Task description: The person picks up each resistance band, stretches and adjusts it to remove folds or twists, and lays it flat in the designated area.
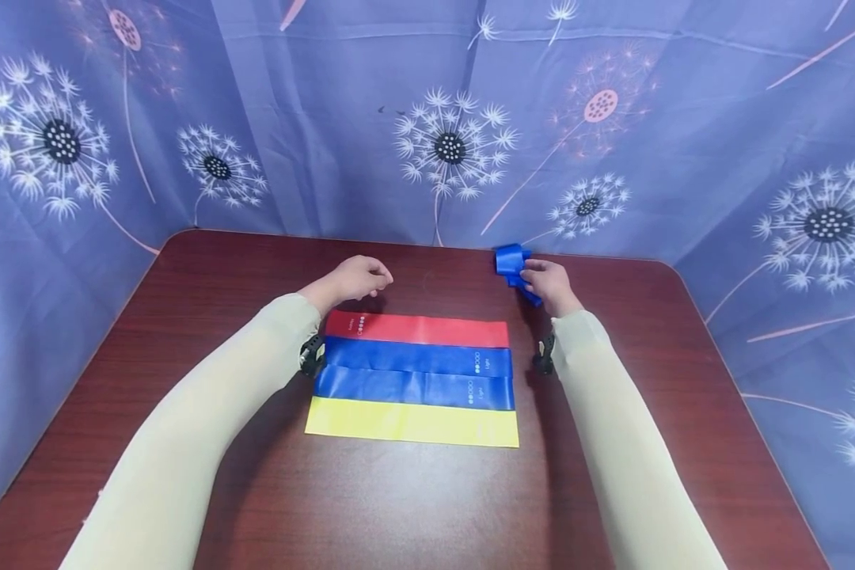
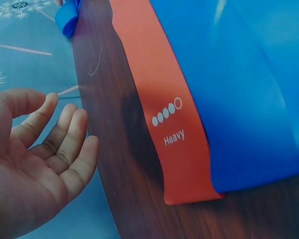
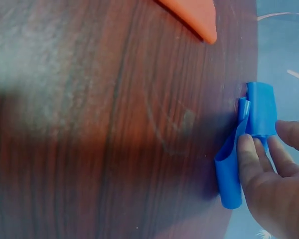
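Four flat resistance loop bands lie edge to edge: a red band [image 1: 427, 329] marked "Heavy", two blue bands, the upper [image 1: 413, 356] and the lower [image 1: 399, 385], both marked "Light", and a yellow band [image 1: 413, 421] nearest me. Beyond the red band's left end, my left hand [image 1: 359, 279] hovers with loosely bent fingers and nothing in them. At the table's back edge, my right hand [image 1: 547, 285] pinches a crumpled, looped blue band [image 3: 229, 174] between thumb and fingers. Part of that band is hidden behind the fingers in the right wrist view.
The dark red-brown wooden table [image 1: 370, 507] has rounded back corners. A blue curtain [image 1: 342, 119] with dandelion prints hangs right behind its back edge and along both sides. Dark straps sit on both wrists, below pale sleeves [image 1: 207, 396].
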The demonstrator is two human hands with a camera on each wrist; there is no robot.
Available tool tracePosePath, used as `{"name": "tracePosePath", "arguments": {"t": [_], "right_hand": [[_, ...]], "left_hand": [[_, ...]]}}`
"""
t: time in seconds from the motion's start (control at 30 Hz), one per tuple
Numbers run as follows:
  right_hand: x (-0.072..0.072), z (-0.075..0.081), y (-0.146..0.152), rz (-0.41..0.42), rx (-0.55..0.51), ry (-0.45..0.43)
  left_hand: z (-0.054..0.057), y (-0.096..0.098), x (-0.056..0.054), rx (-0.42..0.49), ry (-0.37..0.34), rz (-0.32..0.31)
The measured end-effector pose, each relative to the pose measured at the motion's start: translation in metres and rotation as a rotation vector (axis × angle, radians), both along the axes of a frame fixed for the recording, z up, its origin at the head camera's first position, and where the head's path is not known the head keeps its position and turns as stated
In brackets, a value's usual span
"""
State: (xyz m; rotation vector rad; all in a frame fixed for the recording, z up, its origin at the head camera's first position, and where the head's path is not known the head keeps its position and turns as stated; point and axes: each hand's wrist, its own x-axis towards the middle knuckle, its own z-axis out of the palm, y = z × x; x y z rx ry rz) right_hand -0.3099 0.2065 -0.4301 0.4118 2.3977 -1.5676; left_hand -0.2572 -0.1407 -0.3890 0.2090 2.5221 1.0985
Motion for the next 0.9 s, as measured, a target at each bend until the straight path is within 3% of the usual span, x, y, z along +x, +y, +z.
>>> {"name": "tracePosePath", "arguments": {"t": [0.5, 0.67, 0.9], "right_hand": [[-0.003, 0.001, -0.009, -0.046, -0.005, 0.016], [-0.005, 0.0, -0.01, -0.039, 0.006, 0.023], [-0.005, -0.004, -0.015, -0.059, 0.008, 0.024]], "left_hand": [[0.012, 0.018, -0.012, -0.089, 0.052, -0.035], [0.01, 0.021, -0.014, -0.084, 0.048, -0.034], [0.009, 0.027, -0.012, 0.013, -0.018, 0.006]]}}
